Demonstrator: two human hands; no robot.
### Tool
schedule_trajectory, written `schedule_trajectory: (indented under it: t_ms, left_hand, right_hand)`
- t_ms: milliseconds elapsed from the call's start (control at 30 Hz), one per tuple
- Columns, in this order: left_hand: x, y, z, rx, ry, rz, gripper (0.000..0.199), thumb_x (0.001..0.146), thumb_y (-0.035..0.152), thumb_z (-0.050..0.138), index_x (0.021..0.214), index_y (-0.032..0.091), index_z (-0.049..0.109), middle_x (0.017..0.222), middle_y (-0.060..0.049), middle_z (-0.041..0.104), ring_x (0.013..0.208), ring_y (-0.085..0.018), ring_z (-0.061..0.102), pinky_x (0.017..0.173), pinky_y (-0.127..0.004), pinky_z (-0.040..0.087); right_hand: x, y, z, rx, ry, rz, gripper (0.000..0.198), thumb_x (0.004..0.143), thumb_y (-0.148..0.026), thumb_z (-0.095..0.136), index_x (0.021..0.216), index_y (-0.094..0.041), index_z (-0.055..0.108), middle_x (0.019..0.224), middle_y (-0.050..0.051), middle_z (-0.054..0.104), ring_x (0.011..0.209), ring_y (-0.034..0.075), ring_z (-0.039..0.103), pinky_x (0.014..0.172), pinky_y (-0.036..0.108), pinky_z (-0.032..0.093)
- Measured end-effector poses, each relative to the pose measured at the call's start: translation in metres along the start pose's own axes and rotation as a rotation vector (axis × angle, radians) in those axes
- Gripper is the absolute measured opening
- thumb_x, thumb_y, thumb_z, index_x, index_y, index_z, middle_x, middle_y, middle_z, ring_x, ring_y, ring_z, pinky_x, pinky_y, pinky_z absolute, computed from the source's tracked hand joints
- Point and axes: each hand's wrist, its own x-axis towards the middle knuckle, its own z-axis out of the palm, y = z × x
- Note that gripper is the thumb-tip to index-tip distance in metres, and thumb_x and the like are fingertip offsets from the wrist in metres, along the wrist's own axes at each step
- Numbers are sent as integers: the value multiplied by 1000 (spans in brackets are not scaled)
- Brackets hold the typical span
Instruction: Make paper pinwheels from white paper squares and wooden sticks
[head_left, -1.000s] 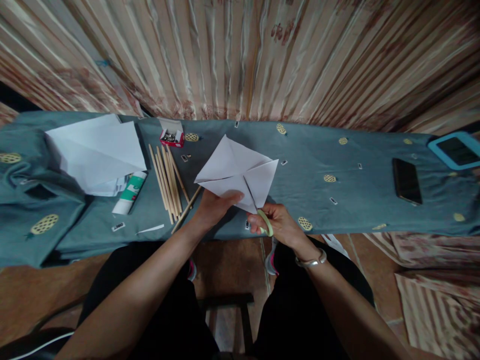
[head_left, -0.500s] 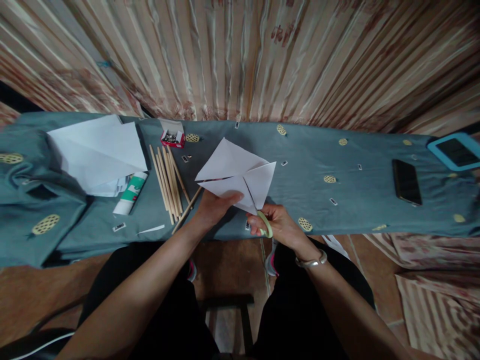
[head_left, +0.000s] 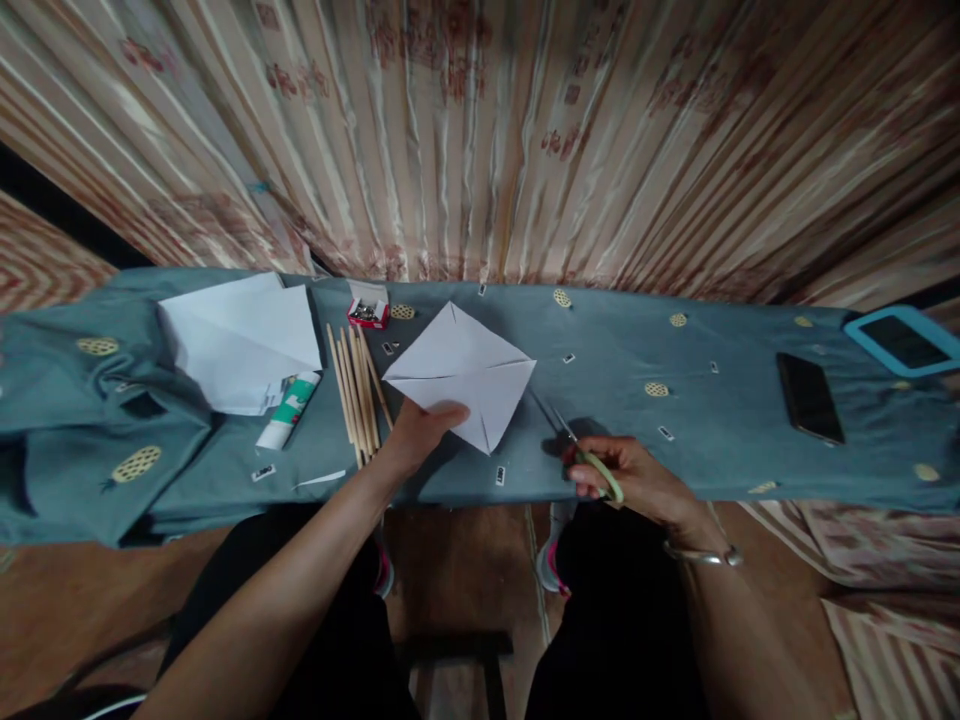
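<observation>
A white square of paper (head_left: 465, 350), with a slit running in from each corner toward its middle, is gripped at its lower left edge by my left hand (head_left: 421, 432), the thumb lying on top. To the right, my right hand (head_left: 626, 472) has its fingers through the pale green handles of a pair of scissors (head_left: 598, 472). The blades are slightly apart and point up and left, a short way from the paper without touching it. Left of the paper lie several wooden sticks (head_left: 354, 385), partly hidden by my left hand and arm.
Stacked white paper (head_left: 240, 345) lies at the left beside a green-and-white glue stick (head_left: 289, 410). A small red box (head_left: 368, 310) of metal pieces stands open behind the sticks. A paper scrap (head_left: 322, 478) is near the front edge. Far right: a black phone (head_left: 810, 398) and a blue-framed tablet (head_left: 907, 340).
The scissors have come out of the paper's lower corner and moved right with my right hand. The paper's flaps now lie flatter in my left hand. The head view has tilted up slightly.
</observation>
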Motion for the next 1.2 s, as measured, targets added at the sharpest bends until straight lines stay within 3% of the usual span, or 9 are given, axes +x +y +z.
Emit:
schedule_trajectory:
  t_ms: [167,267,500,567,700,800,900,1033,1200]
  left_hand:
    - [-4,-2,0,13,-99,-21,42,52,26,77,91,14,67,91,-8,74,96,-29,67,94,-45,49]
    - [-3,-3,-3,99,-108,39,44,55,26,74,97,16,69,96,-7,73,101,-29,66,93,-43,49]
    - [5,-10,-9,268,-176,54,20,59,27,69,75,17,68,79,-6,72,85,-29,67,82,-42,53]
    - [6,-10,-8,263,-178,68,22,59,27,69,79,17,69,81,-6,72,84,-28,67,80,-42,53]
    - [5,-4,-1,220,-220,33,27,59,27,71,83,16,68,80,-6,71,82,-28,67,76,-42,54]
    - [5,0,3,255,-282,-6,25,60,29,73,79,14,66,78,-7,71,79,-28,68,75,-41,53]
    - [7,2,5,274,-301,22,36,61,32,75,91,14,65,89,-7,72,84,-27,68,80,-41,53]
    - [13,-3,3,289,-257,161,59,61,29,75,115,14,56,108,-10,69,101,-27,65,90,-41,51]
    - [17,-13,-1,268,-239,294,90,62,33,77,140,18,34,132,-15,58,122,-29,57,101,-43,46]
  right_hand:
    - [7,-3,3,83,254,-185,53,55,-62,83,82,-19,68,58,-2,63,50,11,55,52,25,47]
    - [8,-7,6,93,289,-218,51,56,-61,82,81,-19,68,57,-3,63,49,10,54,51,24,46]
    - [10,1,3,29,348,-230,54,58,-63,80,85,-18,68,60,0,67,52,13,57,53,26,48]
    - [13,6,0,-95,474,-235,56,62,-64,76,93,-17,68,65,2,70,56,16,61,55,28,48]
    - [18,10,-11,-586,769,-169,53,77,-48,71,118,-16,63,82,8,77,79,25,71,67,33,50]
    - [22,8,-19,-824,868,-92,54,82,-39,68,128,-13,56,92,12,77,89,29,73,72,34,50]
    - [28,6,-26,-957,913,-42,55,84,-40,66,129,-10,54,95,16,77,89,31,73,73,34,50]
    - [34,4,-32,-1086,924,15,52,84,-42,65,124,-9,57,89,17,76,87,33,73,72,35,50]
    - [37,1,-34,-1061,915,-6,52,85,-38,63,128,-11,55,93,15,76,90,31,72,74,34,49]
